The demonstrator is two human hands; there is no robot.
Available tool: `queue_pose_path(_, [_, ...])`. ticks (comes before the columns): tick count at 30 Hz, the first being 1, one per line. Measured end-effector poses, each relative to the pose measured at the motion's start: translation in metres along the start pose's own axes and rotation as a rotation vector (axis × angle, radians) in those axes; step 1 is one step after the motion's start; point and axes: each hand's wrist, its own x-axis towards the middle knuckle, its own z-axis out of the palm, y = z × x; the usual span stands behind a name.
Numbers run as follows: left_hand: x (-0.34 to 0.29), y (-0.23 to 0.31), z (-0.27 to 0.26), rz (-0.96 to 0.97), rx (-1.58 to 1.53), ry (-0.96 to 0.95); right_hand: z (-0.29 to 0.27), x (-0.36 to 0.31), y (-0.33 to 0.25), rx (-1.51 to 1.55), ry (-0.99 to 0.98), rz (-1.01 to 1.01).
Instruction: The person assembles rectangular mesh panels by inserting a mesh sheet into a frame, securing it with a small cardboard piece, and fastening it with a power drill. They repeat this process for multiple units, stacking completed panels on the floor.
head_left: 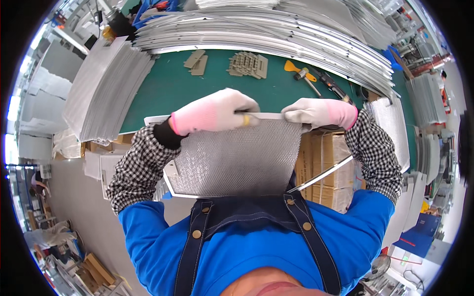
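Note:
A silver mesh panel point(239, 160) with a pale metal edge strip spans from the bench's near edge to my apron. My left hand point(215, 112), in a white and pink glove, is closed over the panel's far edge, thumb toward the middle. On the same edge, further right, my right hand point(321, 112) grips the strip with its fingers curled; its fingertips are partly hidden. Only a short stretch of the edge strip point(271, 116) shows between the gloves. A separate thin metal strip point(323, 173) slants out from the panel's lower right corner, beneath my right forearm.
Across the green bench point(168, 93) lie beige plates point(197, 63), a pile of beige clips point(247, 65), a yellow scraper point(298, 70), a hammer point(307, 81) and a dark power tool point(332, 85). Stacked panels point(106, 89) stand left; long metal strips point(276, 34) line the back. Cardboard boxes point(326, 158) sit below.

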Motion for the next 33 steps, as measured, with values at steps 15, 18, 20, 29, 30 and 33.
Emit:
queue_pose_path(15, [-0.010,-0.019,0.026,-0.219,0.175,0.144,0.046,-0.033,-0.032,-0.888,0.917,-0.400])
queue_pose_path(18, [-0.068,-0.062,0.020,-0.385,-0.138,0.400,0.102,-0.038,0.004,-0.431,0.057,0.043])
queue_pose_path(20, [-0.090,-0.066,0.011,-0.429,-0.166,0.545,0.150,-0.001,0.038,-0.255,0.086,0.057])
queue_pose_path(29, [-0.050,0.021,-0.031,0.217,-0.205,1.415,0.057,0.004,-0.016,-0.144,1.609,-0.526])
queue_pose_path(30, [-0.048,0.009,-0.031,0.159,0.060,1.459,0.050,-0.004,-0.029,-0.115,1.724,-0.636])
queue_pose_path(33, [-0.010,-0.050,-0.019,0.279,0.190,1.490,0.028,0.016,0.006,0.069,1.759,-0.882])
